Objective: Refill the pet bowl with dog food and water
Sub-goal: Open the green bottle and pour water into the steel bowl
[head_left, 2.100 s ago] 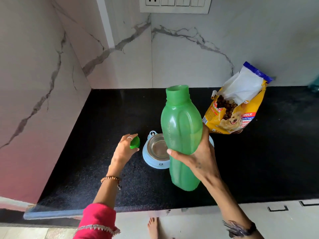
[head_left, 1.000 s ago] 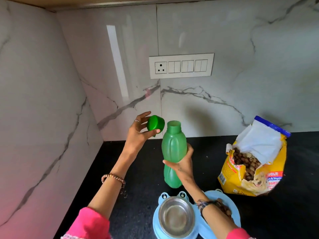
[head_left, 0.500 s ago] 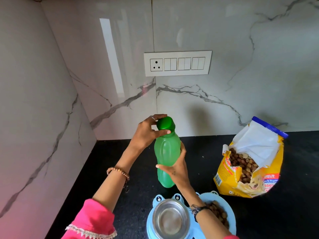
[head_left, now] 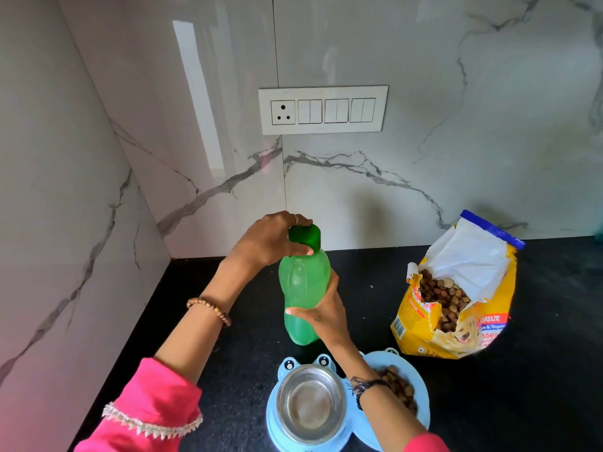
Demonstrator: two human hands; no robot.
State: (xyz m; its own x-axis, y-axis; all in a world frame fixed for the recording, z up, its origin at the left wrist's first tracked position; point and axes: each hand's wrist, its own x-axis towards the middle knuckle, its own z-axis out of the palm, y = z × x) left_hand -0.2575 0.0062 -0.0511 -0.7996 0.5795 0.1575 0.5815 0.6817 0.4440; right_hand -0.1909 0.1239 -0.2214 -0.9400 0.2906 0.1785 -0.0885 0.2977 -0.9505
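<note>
A green plastic bottle [head_left: 301,288] stands upright on the black counter [head_left: 538,370]. My right hand [head_left: 326,316] grips its lower body from the right. My left hand [head_left: 267,239] is closed around the dark green cap [head_left: 308,238] sitting on the bottle's neck. In front of the bottle lies a light blue double pet bowl [head_left: 275,419]. Its left steel bowl [head_left: 310,404] looks wet or holds clear water. Its right side holds brown kibble [head_left: 399,386], partly hidden by my right forearm. An open yellow dog food bag [head_left: 456,308] stands to the right.
Marble walls close the counter on the left and at the back. A white socket and switch panel [head_left: 323,109] hangs on the back wall above the bottle. Bare black counter lies right of the bowl, in front of the bag.
My left hand carried the cap from beside the bowl up onto the bottle's neck and now grips it there. The bottle went from held above the bowl to standing behind it.
</note>
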